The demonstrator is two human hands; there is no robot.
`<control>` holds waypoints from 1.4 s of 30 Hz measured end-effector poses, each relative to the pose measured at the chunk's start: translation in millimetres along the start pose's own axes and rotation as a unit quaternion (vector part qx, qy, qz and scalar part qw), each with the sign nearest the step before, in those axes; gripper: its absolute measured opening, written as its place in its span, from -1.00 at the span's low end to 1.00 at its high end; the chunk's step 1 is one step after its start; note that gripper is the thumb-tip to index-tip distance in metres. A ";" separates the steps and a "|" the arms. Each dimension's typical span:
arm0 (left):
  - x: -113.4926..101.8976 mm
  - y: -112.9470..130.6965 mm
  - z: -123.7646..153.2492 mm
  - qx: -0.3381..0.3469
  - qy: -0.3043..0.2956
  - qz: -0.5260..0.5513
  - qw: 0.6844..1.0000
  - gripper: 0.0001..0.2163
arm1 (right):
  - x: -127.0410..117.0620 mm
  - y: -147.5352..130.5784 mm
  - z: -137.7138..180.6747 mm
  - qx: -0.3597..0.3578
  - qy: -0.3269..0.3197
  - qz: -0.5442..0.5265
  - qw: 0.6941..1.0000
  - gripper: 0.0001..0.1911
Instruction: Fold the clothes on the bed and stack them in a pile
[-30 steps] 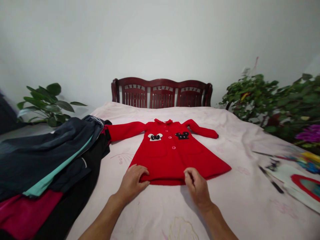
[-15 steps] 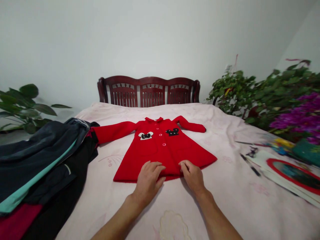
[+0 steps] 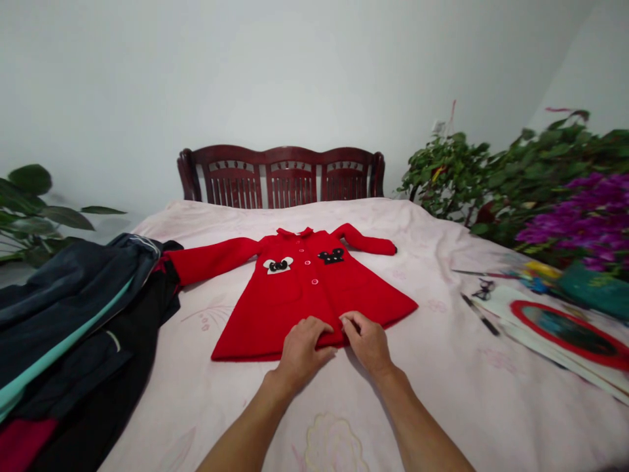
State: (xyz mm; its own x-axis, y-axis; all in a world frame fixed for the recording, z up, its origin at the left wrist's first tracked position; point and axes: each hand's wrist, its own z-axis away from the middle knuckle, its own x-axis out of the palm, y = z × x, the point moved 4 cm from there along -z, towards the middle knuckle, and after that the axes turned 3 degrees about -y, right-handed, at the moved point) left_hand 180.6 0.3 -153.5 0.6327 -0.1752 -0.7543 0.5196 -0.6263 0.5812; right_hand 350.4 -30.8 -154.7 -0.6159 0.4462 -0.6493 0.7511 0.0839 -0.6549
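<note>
Head view: left hand (image 3: 301,347) and right hand (image 3: 366,341) apparently pinch the red coat (image 3: 307,295) at its hem.

- the coat (image 3: 304,295) lies flat on the bed (image 3: 442,380), collar toward the far end.
- the headboard (image 3: 280,176) stands behind the coat, at the bed's far edge.
- a pile of clothes (image 3: 73,314) lies left of the coat, meeting the end of the sleeve on that side.
- a leafy plant (image 3: 34,210) stands further left of the coat, behind the pile.
- more plants (image 3: 491,177) stand right of the coat and behind it, beside the bed.
- papers (image 3: 555,328) and a pen (image 3: 479,314) lie on the bed right of the coat, apart from it.
- the left hand (image 3: 301,346) and right hand (image 3: 366,341) rest side by side on the coat's near hem.
</note>
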 end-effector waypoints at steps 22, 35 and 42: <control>6.6 -24.4 -11.2 -0.191 0.061 0.136 0.970 -0.78 | 3.8 -25.9 8.5 -0.261 0.112 0.109 0.953 -0.85; 4.0 -22.3 -10.0 -0.191 0.080 0.153 0.966 -0.80 | 10.0 -37.2 11.6 -0.238 0.113 0.165 0.950 -0.80; 3.9 -18.7 -6.6 -0.135 0.069 0.139 0.979 -0.81 | 12.7 -39.1 8.8 -0.223 0.114 0.221 0.943 -0.80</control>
State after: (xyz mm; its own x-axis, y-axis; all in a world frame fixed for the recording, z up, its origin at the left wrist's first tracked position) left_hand 177.2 16.3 -165.3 0.8327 -0.1950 -0.5182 0.4375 -0.3419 0.8317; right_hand 311.2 -36.2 -140.8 -0.1913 0.7005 -0.6875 0.9788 0.1889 -0.0798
